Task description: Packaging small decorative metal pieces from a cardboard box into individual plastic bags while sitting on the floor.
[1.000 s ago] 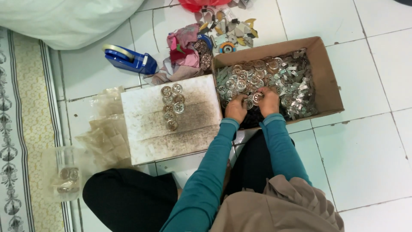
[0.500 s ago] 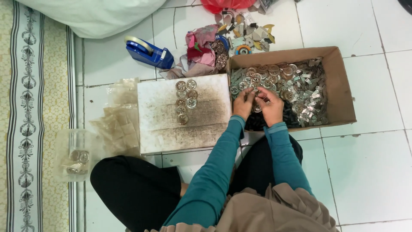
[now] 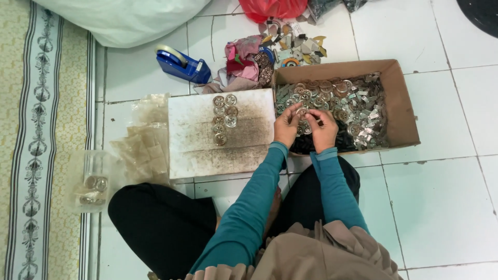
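Both hands, left hand (image 3: 287, 126) and right hand (image 3: 322, 129), pinch one metal ring (image 3: 302, 112) over the box (image 3: 399, 98); eight rings (image 3: 223, 118) lie sorted on the board (image 3: 197, 140), and a heap remains.

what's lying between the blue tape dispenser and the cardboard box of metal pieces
In the head view, a heap of coloured fabric scraps lies on the tiled floor between the blue tape dispenser and the cardboard box.

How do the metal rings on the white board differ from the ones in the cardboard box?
The rings on the white board lie flat in two short neat rows, few in number. The rings in the cardboard box are many, heaped loosely with other metal bits. Both look round and silvery.
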